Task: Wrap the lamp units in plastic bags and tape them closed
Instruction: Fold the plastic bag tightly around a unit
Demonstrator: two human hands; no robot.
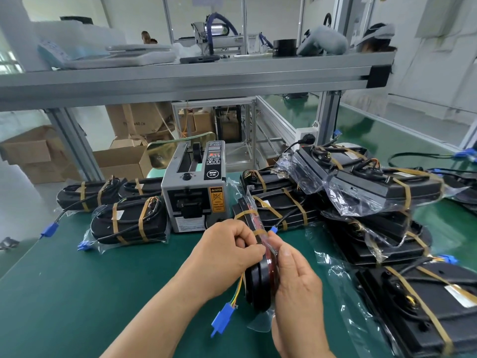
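**Bagged lamp unit held on edge over the bench**

Underneath everything, a green table, with a grey shelf across the top carrying white trays and loose gear. Off the left edge, open cardboard boxes on the floor, contents out of sight.

Heaped on the right, a pile of lamp units, black, each inside a clear plastic bag and strapped with tan tape, cables tucked in alongside; some bag mouths gaping loose. On the left, a smaller group of bagged units lying flat, strapped the same way, blue plugs at their near ends. Between the two groups, a grey tape dispenser, upright, yellow caution label facing the camera.

In front of the dispenser, near centre, the lamp unit in hand: black with a red face, stood on edge above the table, inside its own clear bag, a band of tan tape round the upper end. Left hand clenched at the upper edge, fingertips pinching bag and tape there. Right hand wrapped round the opposite side, thumb pressed along the bag. Trailing from the lower end, thin coloured wires to a blue plug, left of the bag's bottom corner.
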